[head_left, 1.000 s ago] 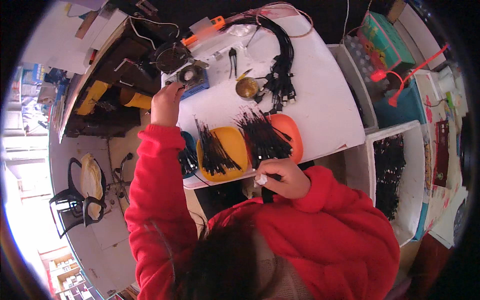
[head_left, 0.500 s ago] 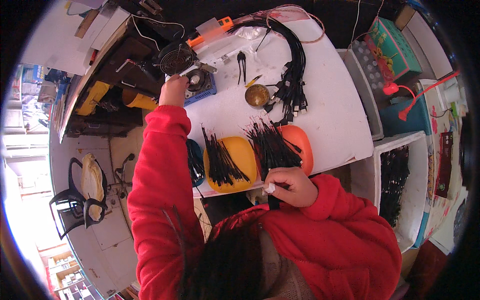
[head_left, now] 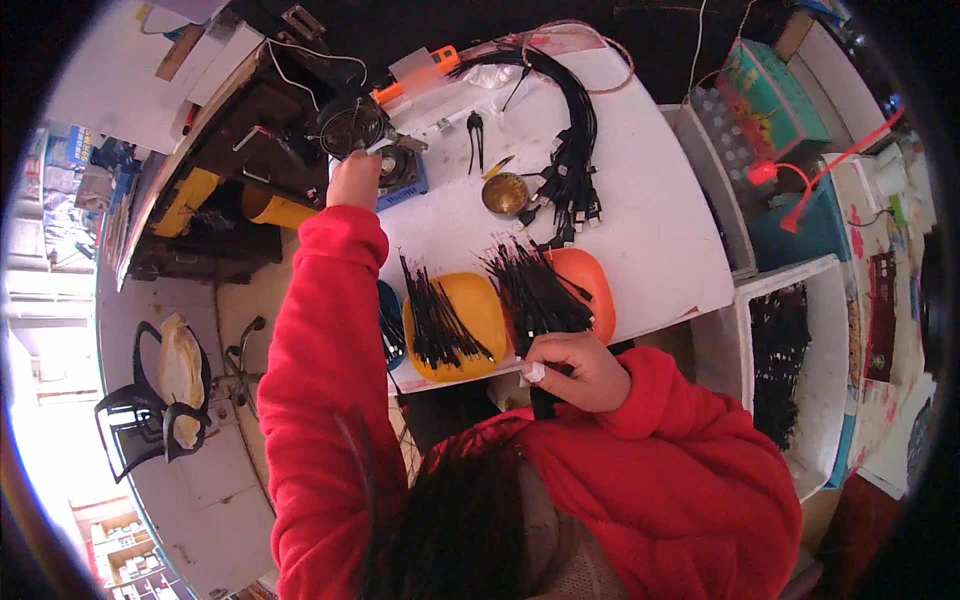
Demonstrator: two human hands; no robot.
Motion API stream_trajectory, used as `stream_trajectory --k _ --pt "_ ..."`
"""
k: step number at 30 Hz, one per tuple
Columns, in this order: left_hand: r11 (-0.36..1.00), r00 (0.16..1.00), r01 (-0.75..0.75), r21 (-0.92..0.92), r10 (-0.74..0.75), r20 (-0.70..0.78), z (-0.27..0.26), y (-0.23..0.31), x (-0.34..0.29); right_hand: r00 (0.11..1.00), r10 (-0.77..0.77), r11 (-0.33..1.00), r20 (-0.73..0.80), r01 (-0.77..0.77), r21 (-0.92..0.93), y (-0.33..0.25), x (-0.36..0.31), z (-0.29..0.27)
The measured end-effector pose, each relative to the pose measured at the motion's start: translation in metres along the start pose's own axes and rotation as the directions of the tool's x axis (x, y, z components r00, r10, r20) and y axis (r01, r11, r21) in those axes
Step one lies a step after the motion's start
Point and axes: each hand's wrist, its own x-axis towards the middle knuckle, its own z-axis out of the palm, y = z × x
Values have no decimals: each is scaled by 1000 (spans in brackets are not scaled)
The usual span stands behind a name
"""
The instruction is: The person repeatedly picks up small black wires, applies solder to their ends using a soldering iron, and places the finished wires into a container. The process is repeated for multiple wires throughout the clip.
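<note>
My left hand (head_left: pixel 354 182) reaches to the far left of the white table. It is closed beside a blue box-shaped device (head_left: pixel 404 184) with a round metal top; whatever its fingers hold is hidden. My right hand (head_left: pixel 580 371) is at the table's front edge, pinching a small white wad (head_left: pixel 535 372). Just beyond it, a bundle of black cables (head_left: pixel 540 295) with thin pinkish wire ends lies across an orange tray (head_left: pixel 596 290). A yellow tray (head_left: pixel 470 300) to its left carries more black cables (head_left: pixel 436 320), and a teal tray (head_left: pixel 391 315) is partly behind my left sleeve.
A round tin (head_left: pixel 505 195) of brownish stuff stands mid-table by a yellow-and-black tool (head_left: pixel 498 167). Black cables with plugs (head_left: pixel 572 150) curve along the far right. A small fan (head_left: pixel 352 126) sits beyond my left hand. A white foam box (head_left: pixel 838 380) of cables stands at right.
My left hand has shifted slightly at the blue device, its fingers now nearer the metal top. The right hand keeps its pinch on the white wad. The whole view has shifted a little.
</note>
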Motion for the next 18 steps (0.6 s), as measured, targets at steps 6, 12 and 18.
stream_trajectory --k 6,12,18 --pt "800 925 -25 -599 -209 -318 -68 38 -57 999 -22 996 -33 19 -89 -17 -16 8" --pt "-552 967 12 -834 -206 150 -151 107 -151 983 -149 985 -111 138 -106 -30 2 44" --pt "-753 988 -27 -658 -119 97 -183 177 -201 968 -245 952 -50 231 -203 -44 -1 89"
